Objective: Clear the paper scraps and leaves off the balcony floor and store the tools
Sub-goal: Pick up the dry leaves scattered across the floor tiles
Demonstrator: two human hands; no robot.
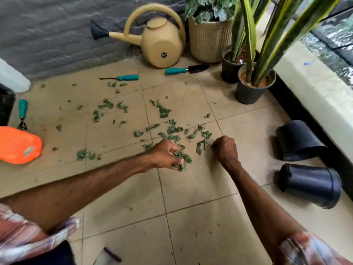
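Torn green leaf pieces (164, 111) lie scattered over the beige floor tiles (200, 188). My left hand (165, 154) holds a bunch of gathered leaves (182, 159) in its curled fingers. My right hand (225, 148) is curled just right of it, pinching at a leaf piece (202, 146) on the floor. Three teal-handled tools lie on the tiles: a thin weeder (124, 77) at the back, a trowel (186, 69) beside the watering can, and a small hand rake (22, 113) at the left.
A beige watering can (160, 43) stands at the back wall. Potted plants (254, 87) crowd the back right. Two empty black pots (309, 185) lie tipped over by the right ledge. An orange object (19, 145) sits at the left edge, a black bin (5, 104) behind it.
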